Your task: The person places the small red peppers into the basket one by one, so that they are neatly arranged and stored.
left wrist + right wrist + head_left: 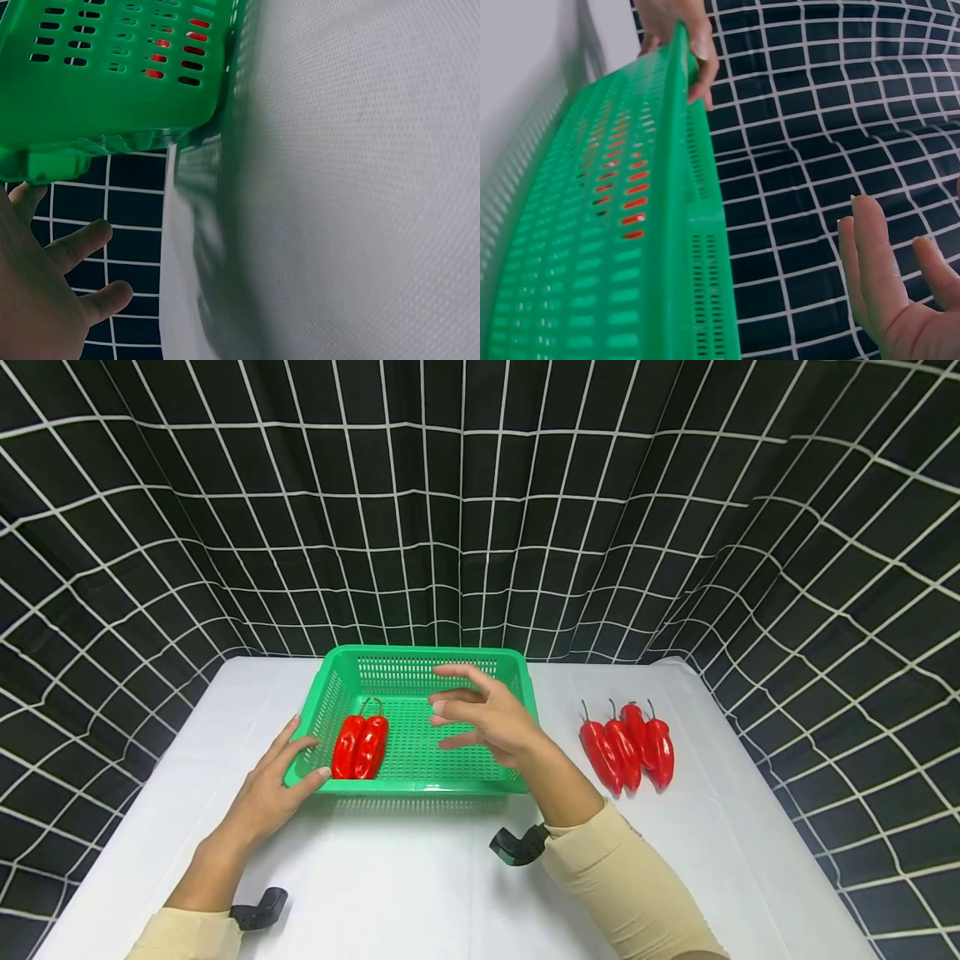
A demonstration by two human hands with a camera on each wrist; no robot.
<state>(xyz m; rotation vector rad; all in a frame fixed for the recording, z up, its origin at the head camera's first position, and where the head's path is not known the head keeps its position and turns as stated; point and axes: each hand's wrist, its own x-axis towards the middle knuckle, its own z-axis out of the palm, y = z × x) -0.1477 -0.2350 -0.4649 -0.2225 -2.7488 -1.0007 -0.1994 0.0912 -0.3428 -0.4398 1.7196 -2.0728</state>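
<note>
A green plastic basket (431,787) stands on the table. Two glossy red peppers (371,747) with thin stems lie side by side in its left part. My left hand (270,781) holds the basket's near left corner, thumb and index finger over the rim and other fingers spread outside the wall, as the left wrist view shows fingers (81,246) beside the basket (112,105). Over the basket's right part hovers my right hand (487,714), fingers apart and loosely bent, nothing in it. The right wrist view shows its fingers (877,262) clear of the basket (664,247).
Several more red peppers (630,747) lie close together on the white tabletop (720,843), right of the basket. Black cloth (480,527) with white grid lines hangs behind and on both sides. A black wrist camera (517,845) sits on each forearm.
</note>
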